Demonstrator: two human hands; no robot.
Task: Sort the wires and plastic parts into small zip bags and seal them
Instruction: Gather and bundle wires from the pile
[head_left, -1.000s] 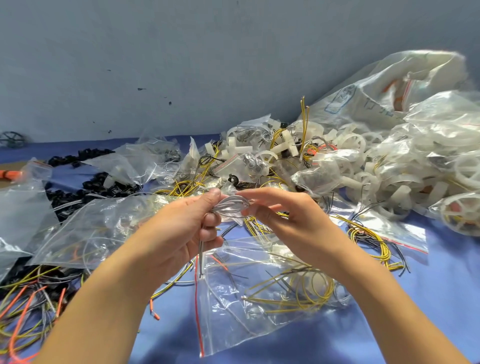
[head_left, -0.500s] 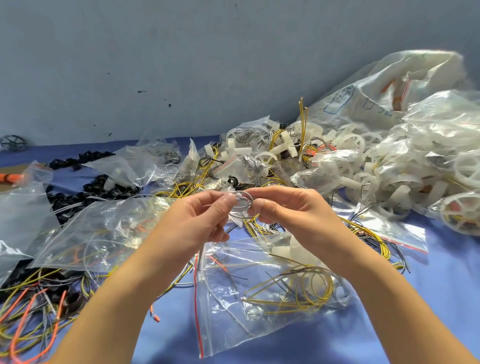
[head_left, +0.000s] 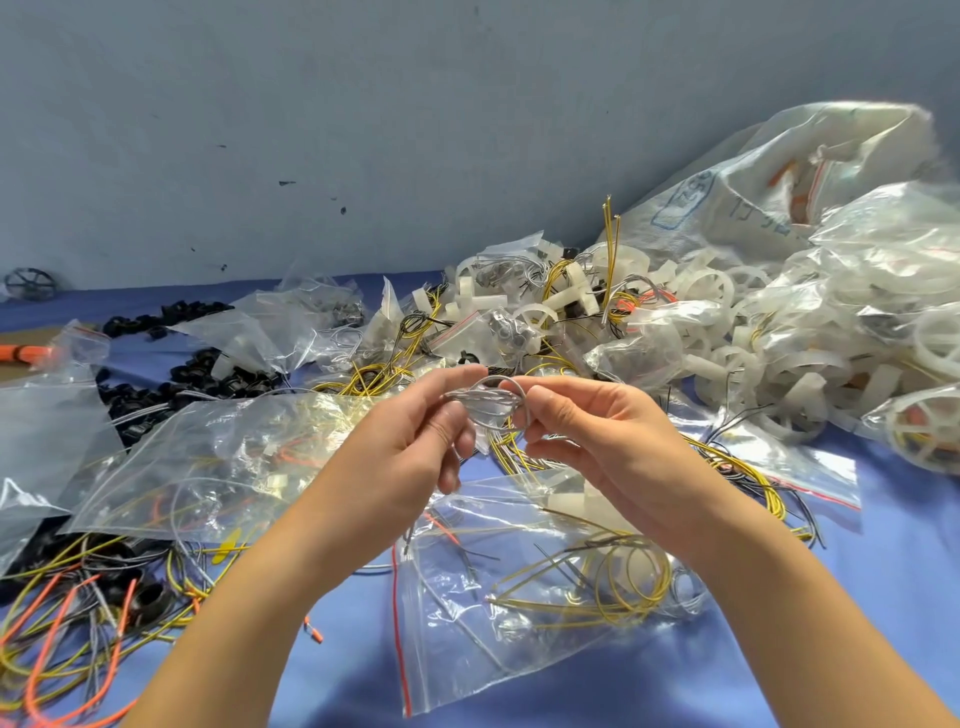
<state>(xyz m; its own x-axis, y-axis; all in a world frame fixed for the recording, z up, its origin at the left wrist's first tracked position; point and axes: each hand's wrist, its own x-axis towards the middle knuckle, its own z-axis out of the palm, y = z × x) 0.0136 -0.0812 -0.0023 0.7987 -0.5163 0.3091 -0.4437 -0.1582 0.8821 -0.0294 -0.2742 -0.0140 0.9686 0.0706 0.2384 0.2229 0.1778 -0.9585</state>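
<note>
Both hands up over the bench. Left hand and right hand each pinch one side of a small grey wire coil, thumb against forefinger. Coil is in the air, above a zip bag of yellow wires lying flat. White plastic rings are piled far right; loose orange and yellow wires lie near left.

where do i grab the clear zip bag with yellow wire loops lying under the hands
Pinch the lower corner by its red zip strip, coming from the left. The clear zip bag lies flat with that edge nearly bare, while the yellow wire loops bunch at its right end.
</note>
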